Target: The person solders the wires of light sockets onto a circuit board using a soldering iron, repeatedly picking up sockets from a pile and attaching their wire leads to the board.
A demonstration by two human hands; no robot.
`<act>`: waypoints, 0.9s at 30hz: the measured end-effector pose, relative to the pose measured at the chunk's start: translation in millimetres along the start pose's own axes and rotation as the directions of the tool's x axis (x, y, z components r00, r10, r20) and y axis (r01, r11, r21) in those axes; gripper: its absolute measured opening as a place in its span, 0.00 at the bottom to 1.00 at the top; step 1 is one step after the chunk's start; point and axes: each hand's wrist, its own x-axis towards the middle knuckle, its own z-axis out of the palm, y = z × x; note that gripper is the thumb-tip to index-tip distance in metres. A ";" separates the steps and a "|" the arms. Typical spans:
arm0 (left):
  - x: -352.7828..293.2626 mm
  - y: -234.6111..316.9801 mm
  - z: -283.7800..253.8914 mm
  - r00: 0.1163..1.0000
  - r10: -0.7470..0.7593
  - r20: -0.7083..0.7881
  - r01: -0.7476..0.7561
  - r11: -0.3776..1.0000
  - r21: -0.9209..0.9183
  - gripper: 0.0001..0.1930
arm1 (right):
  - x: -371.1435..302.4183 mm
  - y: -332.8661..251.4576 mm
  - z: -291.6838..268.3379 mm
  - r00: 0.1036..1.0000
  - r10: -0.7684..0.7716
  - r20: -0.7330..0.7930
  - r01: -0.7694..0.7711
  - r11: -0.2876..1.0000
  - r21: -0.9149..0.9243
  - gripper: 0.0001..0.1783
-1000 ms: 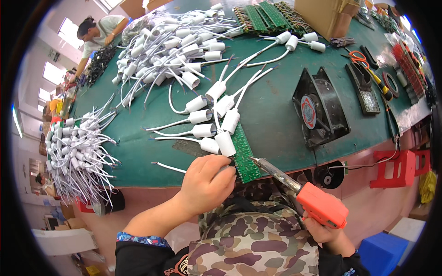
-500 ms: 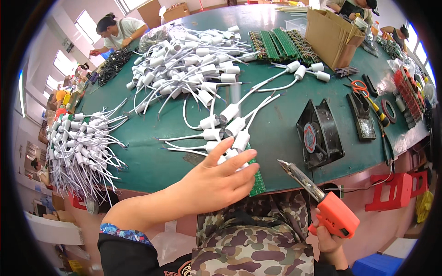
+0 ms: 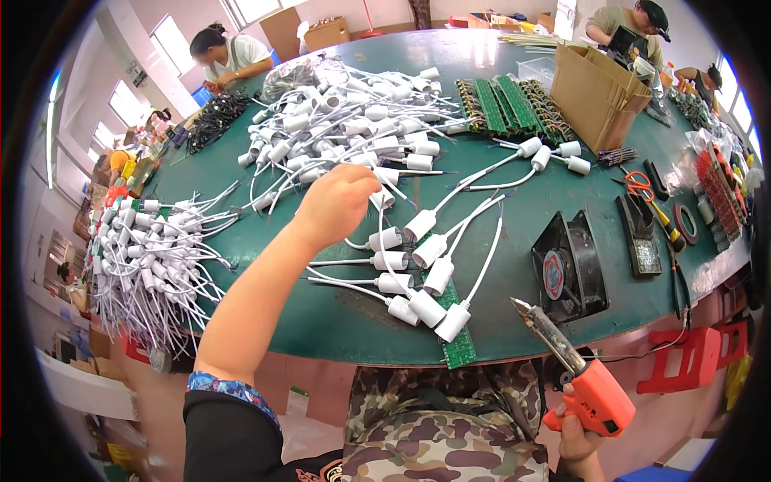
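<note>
My left hand is closed at the near edge of a heap of white lamp sockets with cables. Its fingertips are beside the upper end of a white cable; what they hold, if anything, is hidden. My right hand grips the orange handle of a soldering gun, whose metal tip points up and left, above the table's front edge. Between the hands, several white lamp sockets lie fanned out over a narrow green circuit board, cables running left and upward.
A black fan stands right of the board. Farther right lie a black tray, orange-handled scissors and a tape roll. More sockets are piled at left. Green boards and a cardboard box stand behind. Other people sit around the table.
My left hand has moved up and away from the sockets on the board to the big heap, and its fingers have closed. The soldering gun stays in my right hand. The view has shifted slightly.
</note>
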 end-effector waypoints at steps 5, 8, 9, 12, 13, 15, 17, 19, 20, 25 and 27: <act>16.1 -23.0 18.4 0.946 0.077 0.315 -0.107 0.991 0.079 0.14 | 3.0 -1.8 4.5 1.000 0.018 -0.022 -0.018 1.000 0.006 0.26; 19.9 -25.9 22.1 0.939 0.089 0.333 -0.136 0.983 0.120 0.19 | 0.9 -0.4 4.3 0.999 0.004 -0.036 -0.005 1.000 -0.011 0.26; 20.5 -26.0 22.1 0.937 0.128 0.326 -0.178 0.976 0.128 0.20 | 1.9 -2.3 5.7 0.999 0.003 -0.037 -0.003 1.000 -0.012 0.26; 21.1 -21.8 22.3 0.912 0.075 0.404 -0.185 0.953 0.241 0.21 | 6.1 -9.6 10.0 0.999 0.030 -0.012 -0.030 1.000 -0.004 0.26; 21.4 -21.8 21.6 0.912 0.077 0.402 -0.187 0.952 0.241 0.21 | 6.2 -10.7 10.0 1.000 0.031 -0.006 -0.031 0.999 -0.011 0.26; 21.3 -24.2 19.6 0.898 0.047 0.439 -0.176 0.950 0.259 0.20 | 4.6 -11.3 8.1 1.000 0.029 0.000 -0.029 0.999 -0.019 0.25; 20.4 -28.0 19.0 0.905 0.055 0.422 -0.158 0.964 0.213 0.20 | 1.8 -9.9 4.1 0.999 0.047 0.007 -0.046 0.997 -0.054 0.25; 23.3 -34.0 14.3 0.911 0.072 0.406 -0.151 0.975 0.166 0.20 | 1.4 -11.4 5.8 1.000 0.026 -0.001 -0.026 0.999 -0.036 0.25; 23.2 -39.2 9.2 0.957 0.031 0.288 -0.033 0.999 0.000 0.20 | 1.6 -12.5 7.1 1.000 0.010 -0.004 -0.010 1.000 -0.018 0.24; 17.4 -53.0 -27.8 0.852 -0.503 -0.145 0.197 0.565 -0.801 0.12 | -3.0 -13.6 9.3 0.999 0.024 -0.024 -0.025 0.999 -0.044 0.24; 14.4 -41.3 -54.6 0.827 -0.404 -0.392 -0.022 0.672 -0.740 0.16 | -5.1 -14.2 8.1 0.999 0.041 -0.020 -0.042 0.998 -0.047 0.24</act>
